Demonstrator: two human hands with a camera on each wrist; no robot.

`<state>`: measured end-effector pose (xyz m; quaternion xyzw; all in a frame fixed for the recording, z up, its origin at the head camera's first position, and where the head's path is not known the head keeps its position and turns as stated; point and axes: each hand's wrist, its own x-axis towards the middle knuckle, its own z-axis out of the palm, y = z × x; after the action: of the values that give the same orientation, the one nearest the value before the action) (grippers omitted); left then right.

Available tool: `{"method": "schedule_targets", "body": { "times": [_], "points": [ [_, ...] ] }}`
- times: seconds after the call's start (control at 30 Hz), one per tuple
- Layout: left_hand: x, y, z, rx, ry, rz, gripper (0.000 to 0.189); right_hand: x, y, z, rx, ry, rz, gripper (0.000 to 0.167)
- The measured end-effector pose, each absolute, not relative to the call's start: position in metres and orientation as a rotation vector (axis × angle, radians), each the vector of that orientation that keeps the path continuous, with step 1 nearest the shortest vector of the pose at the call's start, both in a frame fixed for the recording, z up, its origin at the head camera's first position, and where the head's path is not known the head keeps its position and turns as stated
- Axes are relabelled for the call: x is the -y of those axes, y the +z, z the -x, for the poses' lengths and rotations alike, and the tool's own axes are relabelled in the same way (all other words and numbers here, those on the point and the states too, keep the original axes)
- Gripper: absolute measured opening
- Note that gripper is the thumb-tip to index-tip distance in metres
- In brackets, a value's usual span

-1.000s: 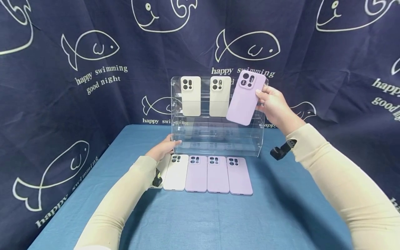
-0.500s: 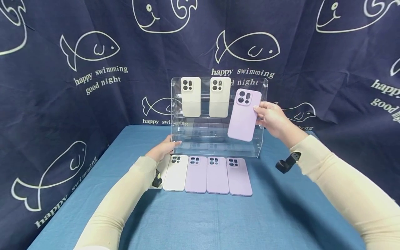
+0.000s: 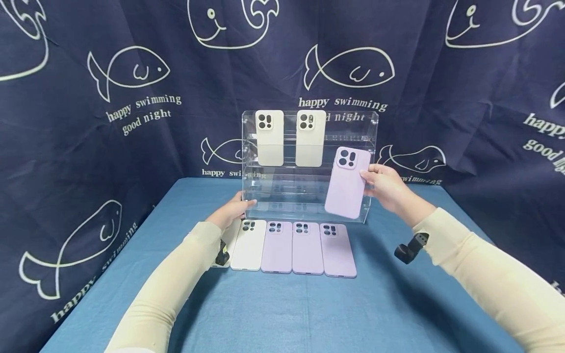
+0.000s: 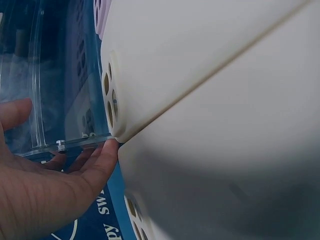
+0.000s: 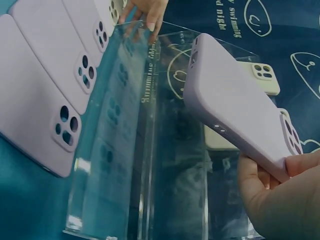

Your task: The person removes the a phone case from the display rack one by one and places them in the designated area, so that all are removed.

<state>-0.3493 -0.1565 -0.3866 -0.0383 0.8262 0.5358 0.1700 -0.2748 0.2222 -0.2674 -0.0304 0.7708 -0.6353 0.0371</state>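
Observation:
My right hand (image 3: 390,189) pinches a lilac phone case (image 3: 347,182) by its right edge, thumb on the back face. The case is tilted, in front of the right side of a clear acrylic display stand (image 3: 304,211); in the right wrist view the lilac case (image 5: 235,100) hangs above the lower tiers. My left hand (image 3: 229,210) holds the stand's lower left side panel; in the left wrist view the thumb is inside and the fingers (image 4: 95,162) are outside. Two cream phone cases, a left one (image 3: 270,139) and a right one (image 3: 310,139), stand upright on the upper tier.
A row of cases lies flat before the stand: a white case (image 3: 248,247), another partly hidden by my left wrist, and three lilac cases, the rightmost (image 3: 339,252) near the stand's right side. Blue cloth (image 3: 282,314) covers the table; a navy fish-print curtain (image 3: 238,73) hangs behind.
My right hand has lowered the lilac case from upper-tier height to in front of the lower tiers, turning it slightly more upright. The left hand keeps its place on the stand.

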Motion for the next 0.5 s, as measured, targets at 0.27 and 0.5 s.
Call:
{"method": "schedule_targets", "body": {
  "times": [0.27,0.5],
  "points": [
    [0.157,-0.386,0.348,-2.344,1.517,0.11,0.079,-0.231,-0.281,0.274,-2.301,-1.943,-0.002,0.012],
    [0.156,-0.387,0.349,-2.355,1.522,0.113,0.078,-0.24,-0.296,0.274,-2.192,-1.976,-0.049,0.008]
  ]
}}
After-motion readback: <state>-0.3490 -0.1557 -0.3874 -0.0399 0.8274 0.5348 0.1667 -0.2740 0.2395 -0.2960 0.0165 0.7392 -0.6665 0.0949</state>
